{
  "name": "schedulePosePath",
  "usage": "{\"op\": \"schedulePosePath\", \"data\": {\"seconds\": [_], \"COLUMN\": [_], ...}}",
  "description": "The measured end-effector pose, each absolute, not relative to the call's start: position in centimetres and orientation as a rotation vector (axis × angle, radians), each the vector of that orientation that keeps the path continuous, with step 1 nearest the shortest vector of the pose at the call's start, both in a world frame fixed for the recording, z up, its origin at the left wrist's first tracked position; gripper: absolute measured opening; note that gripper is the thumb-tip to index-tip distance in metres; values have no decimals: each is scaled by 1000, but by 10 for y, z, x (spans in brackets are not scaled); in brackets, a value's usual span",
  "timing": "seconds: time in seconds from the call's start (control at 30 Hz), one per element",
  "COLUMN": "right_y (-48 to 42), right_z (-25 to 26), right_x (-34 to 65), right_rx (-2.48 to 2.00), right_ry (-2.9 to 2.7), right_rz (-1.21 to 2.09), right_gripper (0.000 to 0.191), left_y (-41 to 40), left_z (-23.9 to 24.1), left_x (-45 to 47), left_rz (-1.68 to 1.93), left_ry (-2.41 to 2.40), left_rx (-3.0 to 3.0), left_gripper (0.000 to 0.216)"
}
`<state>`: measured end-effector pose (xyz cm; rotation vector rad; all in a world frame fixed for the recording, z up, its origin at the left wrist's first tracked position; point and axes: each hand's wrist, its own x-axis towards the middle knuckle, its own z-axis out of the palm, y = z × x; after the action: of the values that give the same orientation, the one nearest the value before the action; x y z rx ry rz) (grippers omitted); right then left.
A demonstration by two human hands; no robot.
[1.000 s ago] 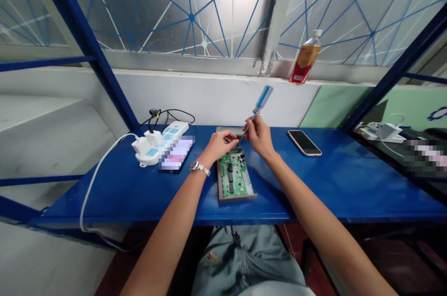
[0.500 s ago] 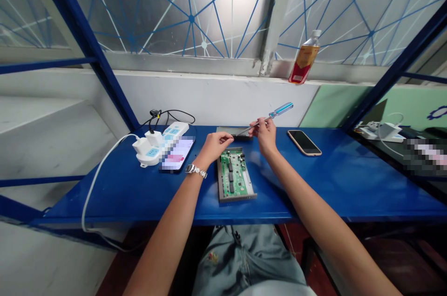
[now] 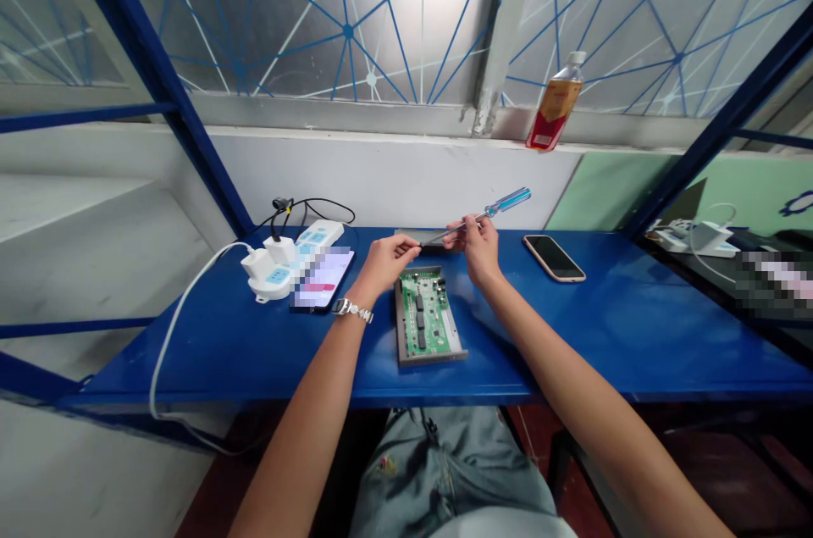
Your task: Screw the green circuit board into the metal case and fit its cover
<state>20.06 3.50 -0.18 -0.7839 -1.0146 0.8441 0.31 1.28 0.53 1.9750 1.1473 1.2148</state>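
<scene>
My right hand (image 3: 478, 248) grips the metal shaft of a screwdriver (image 3: 490, 209) with a clear blue handle, held nearly level above the table. My left hand (image 3: 386, 261) is pinched at the screwdriver's tip; whatever is between the fingers is too small to see. Below both hands lies a grey metal tray holding a green circuit board (image 3: 427, 320) on the blue table (image 3: 222, 343). A grey cover plate (image 3: 414, 235) lies just behind the hands.
A white power strip (image 3: 285, 261) with plugs and a cable sits at the left, with a phone (image 3: 321, 277) beside it. Another phone (image 3: 554, 257) lies to the right. A drink bottle (image 3: 554, 108) stands on the window ledge. Blue frame posts flank the table.
The screwdriver has been lifted off the circuit board and tipped from near upright to nearly level. My left hand has risen to its tip.
</scene>
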Motion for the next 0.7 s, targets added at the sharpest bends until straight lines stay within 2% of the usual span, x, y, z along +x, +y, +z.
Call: {"op": "schedulePosePath", "data": {"seconds": [0.23,0.57,0.7], "right_y": [33,32,28], "right_z": [-2,-3,-4], "right_x": [199,207,201], "right_rx": [-758,-804,-798], "right_ry": [-999,-998,-1058], "right_rz": [854,882,897], "right_gripper": [40,38,41], "left_y": [2,-5,-7], "left_z": [10,-15,-20], "left_x": [-21,-77,-84], "left_rz": [1169,962,981], "left_ry": [1261,1545,1582], "left_rx": [2142,2103,2105], "left_gripper": [16,15,14]}}
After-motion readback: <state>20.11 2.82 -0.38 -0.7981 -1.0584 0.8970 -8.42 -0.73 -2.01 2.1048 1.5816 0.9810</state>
